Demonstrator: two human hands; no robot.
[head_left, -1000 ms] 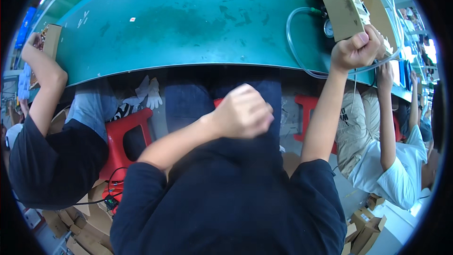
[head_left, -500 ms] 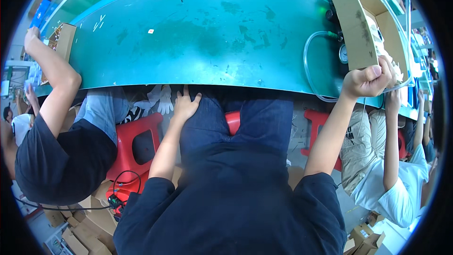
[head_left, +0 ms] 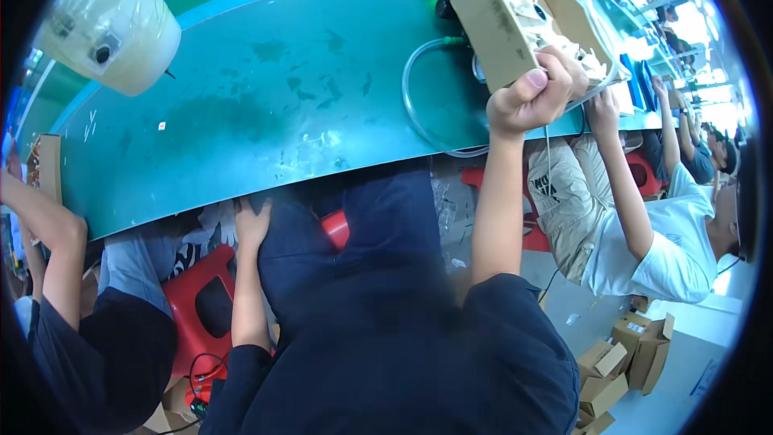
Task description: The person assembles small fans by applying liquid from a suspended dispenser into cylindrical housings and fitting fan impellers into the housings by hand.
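My right hand point(head_left: 538, 95) is closed at the near end of an open cardboard box point(head_left: 481, 20), thumb bent outside and fingers curled over the edge. White moulded parts point(head_left: 531, 12) lie inside the box, just past my knuckles. Part of the grip is hidden behind my own fingers. My left hand point(head_left: 253, 221) lies on my left thigh beside the table's near edge, fingers stretched and holding nothing.
A green-topped table point(head_left: 233, 113) spans the front. Clear tubing point(head_left: 409, 84) loops beside the box. A translucent bucket-like container point(head_left: 121, 32) hangs at upper left. Co-workers sit on both sides; one's hand point(head_left: 604, 113) is close to my right hand. Red stools point(head_left: 197, 298) stand below.
The whole view has swung to the right, so the table and box appear farther left and more of the right-hand neighbour shows. Both my hands keep their places and poses.
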